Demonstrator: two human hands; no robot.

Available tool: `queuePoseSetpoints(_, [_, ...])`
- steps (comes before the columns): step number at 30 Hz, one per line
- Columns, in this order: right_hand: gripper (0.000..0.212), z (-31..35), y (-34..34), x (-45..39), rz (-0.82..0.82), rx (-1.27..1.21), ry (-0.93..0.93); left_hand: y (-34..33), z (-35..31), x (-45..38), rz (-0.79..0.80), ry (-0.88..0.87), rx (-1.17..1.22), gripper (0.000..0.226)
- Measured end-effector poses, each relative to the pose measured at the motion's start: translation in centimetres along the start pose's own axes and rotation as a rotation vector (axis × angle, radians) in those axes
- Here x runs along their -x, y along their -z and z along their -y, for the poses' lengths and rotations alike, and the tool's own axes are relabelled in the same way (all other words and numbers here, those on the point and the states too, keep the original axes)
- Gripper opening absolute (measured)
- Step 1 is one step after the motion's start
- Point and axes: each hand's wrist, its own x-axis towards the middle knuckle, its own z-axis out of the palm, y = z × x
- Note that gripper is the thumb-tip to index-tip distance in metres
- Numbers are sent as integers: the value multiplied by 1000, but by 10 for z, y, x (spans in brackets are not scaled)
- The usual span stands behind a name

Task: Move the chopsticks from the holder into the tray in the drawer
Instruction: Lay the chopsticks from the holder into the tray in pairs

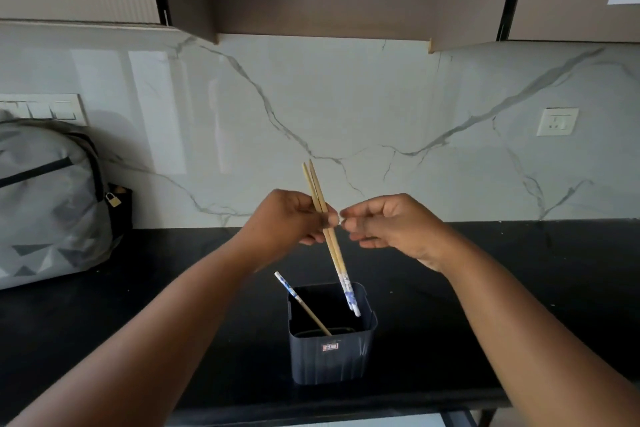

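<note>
A dark square holder [332, 354] stands on the black counter. One bamboo chopstick [303, 305] with a blue-and-white end leans inside it, sticking out to the left. Above the holder my left hand [291, 218] is shut on a pair of chopsticks [334, 253], held almost upright with the patterned ends down, just over the holder's right rim. My right hand [391, 224] hovers right beside them, fingers curled, fingertips close to the pair; I cannot tell if they touch. No drawer or tray shows.
A grey backpack [48, 204] with a small padlock sits on the counter [519, 288] at the left against the marble wall. A wall socket [557, 121] is at the right, a switch panel [41, 109] at the left. Cabinets hang overhead.
</note>
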Motion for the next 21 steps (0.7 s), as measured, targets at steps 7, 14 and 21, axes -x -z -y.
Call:
queuePoseSetpoints(7, [21, -25, -30, 3, 125, -161, -180, -5, 2, -7, 87, 294, 61, 17])
queuePoseSetpoints(14, [25, -49, -37, 2, 170, -309, -251, -7, 25, -14, 164, 403, 87, 17])
queuePoseSetpoints(21, [10, -76, -50, 7, 109, -131, -254, -1, 58, -9, 61, 337, -14, 57])
